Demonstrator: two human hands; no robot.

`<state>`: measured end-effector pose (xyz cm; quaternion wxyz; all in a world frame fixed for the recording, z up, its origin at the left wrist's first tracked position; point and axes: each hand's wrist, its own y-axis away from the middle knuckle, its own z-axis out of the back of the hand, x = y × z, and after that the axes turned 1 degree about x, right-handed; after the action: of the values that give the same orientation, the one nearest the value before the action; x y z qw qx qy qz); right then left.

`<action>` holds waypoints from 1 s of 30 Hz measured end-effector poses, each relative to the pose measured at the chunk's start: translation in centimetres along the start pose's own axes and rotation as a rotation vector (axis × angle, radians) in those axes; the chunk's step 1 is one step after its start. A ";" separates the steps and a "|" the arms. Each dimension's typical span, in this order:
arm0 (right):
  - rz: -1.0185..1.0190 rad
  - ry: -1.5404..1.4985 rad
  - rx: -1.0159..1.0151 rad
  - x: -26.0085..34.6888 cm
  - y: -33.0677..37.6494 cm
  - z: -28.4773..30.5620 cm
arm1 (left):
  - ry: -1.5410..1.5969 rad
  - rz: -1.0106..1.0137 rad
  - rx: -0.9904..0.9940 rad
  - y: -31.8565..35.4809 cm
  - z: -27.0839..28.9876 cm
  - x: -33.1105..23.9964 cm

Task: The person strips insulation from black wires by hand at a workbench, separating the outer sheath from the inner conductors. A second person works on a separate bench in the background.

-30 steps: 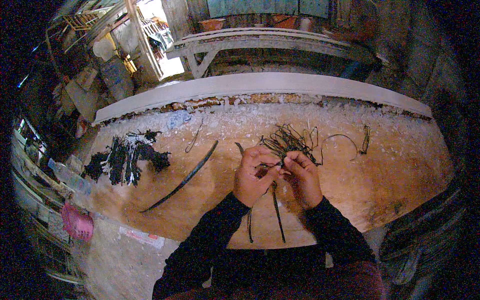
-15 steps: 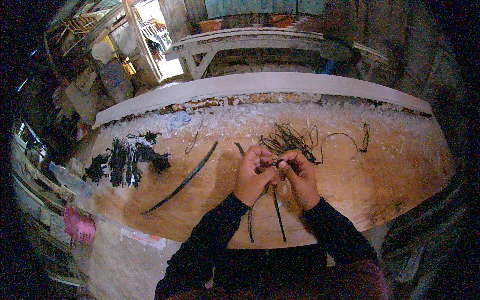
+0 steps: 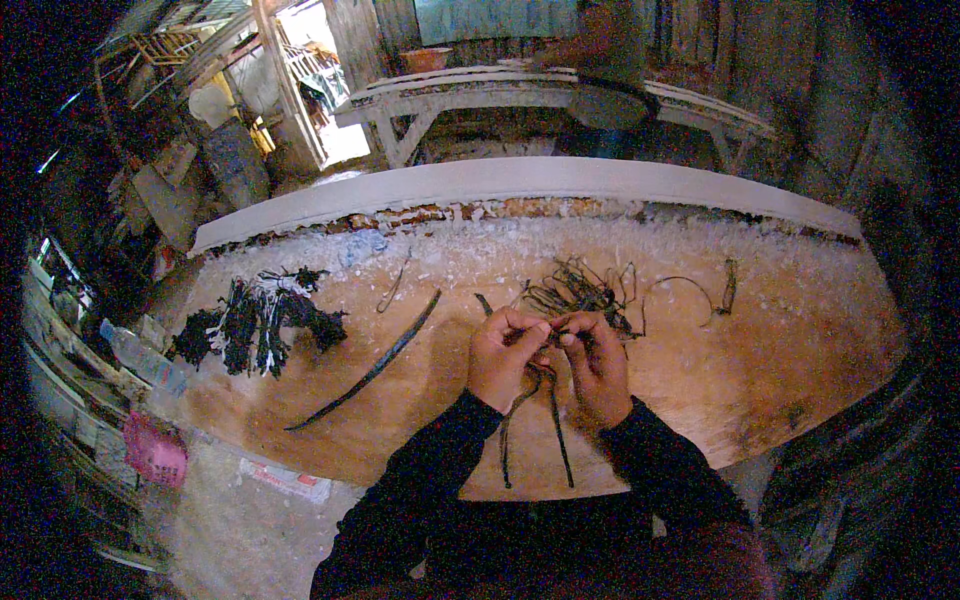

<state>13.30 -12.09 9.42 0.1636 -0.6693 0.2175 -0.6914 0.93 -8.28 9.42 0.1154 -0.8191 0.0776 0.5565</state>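
My left hand and my right hand are held close together above a wooden worktable. Both pinch the same bundle of dark thin strips, whose loose ends hang down from the fingers toward the table's near edge. Just beyond my hands lies a tangled heap of similar dark strands. Both sleeves are black.
A pile of dark tied bundles lies at the table's left. A long dark curved strip lies between it and my hands. A plastic bottle and a pink object sit at the left edge. A white ledge borders the far side.
My hands stay together on the strips, shifting only slightly; the fingers have worked the bundle a little. The view has tilted a bit.
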 end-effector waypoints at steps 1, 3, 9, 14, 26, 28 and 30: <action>-0.012 0.052 -0.050 0.0 0.0 0.1 | -0.142 -0.073 -0.001 0.1 -0.2 0.0; -0.053 0.147 -0.117 -0.3 -0.2 0.3 | -0.431 -0.239 0.010 0.2 -0.4 0.0; -0.285 -0.196 -0.101 -0.3 -0.2 0.6 | -0.603 -0.436 0.064 -0.3 -0.3 0.9; -0.325 -0.309 -0.079 0.7 -0.9 1.0 | -0.640 -0.555 0.106 -0.2 -0.2 1.3; -0.451 -0.414 -0.050 0.1 -0.8 1.5 | -0.580 -0.488 0.125 0.3 -0.3 0.3; -0.408 -0.329 -0.088 0.1 -0.8 1.4 | -0.929 -0.752 0.128 0.2 -0.1 0.3; -0.419 -0.274 -0.102 0.4 -0.8 1.4 | -1.009 -0.782 0.130 0.2 0.1 0.4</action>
<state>14.68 -11.72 10.17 0.0110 -0.7946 0.0844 -0.6011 0.96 -8.50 9.03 0.3816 -0.4156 -0.2573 0.7845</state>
